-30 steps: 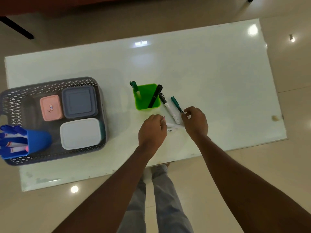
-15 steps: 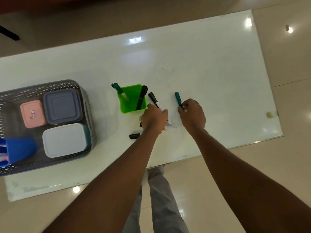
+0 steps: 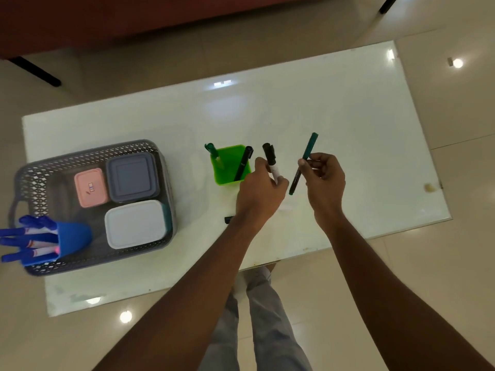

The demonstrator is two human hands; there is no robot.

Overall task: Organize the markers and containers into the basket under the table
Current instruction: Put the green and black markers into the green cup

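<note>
My left hand [image 3: 261, 192] grips a white marker with a black cap [image 3: 271, 159], held above the table just right of a green square cup [image 3: 231, 168]. That cup holds a green-capped marker [image 3: 213, 151] and a black marker [image 3: 243, 163]. My right hand [image 3: 325, 180] holds a thin teal pen [image 3: 305, 159] upright, lifted off the table. A dark marker end [image 3: 228, 219] peeks out from under my left forearm. A grey mesh basket [image 3: 88, 156] sits on the table's left side with pink, grey and white lidded boxes and a blue cup [image 3: 72, 241] of blue markers.
The white glass table [image 3: 321, 108] ends close to my legs at the bottom and to the right of my right hand. A small brown mark [image 3: 429, 187] lies near the right edge. Tiled floor surrounds the table.
Both hands have lifted off the table, each carrying a marker: the left the black-capped white one, the right the teal pen. The camera has shifted, so the basket appears further right.
</note>
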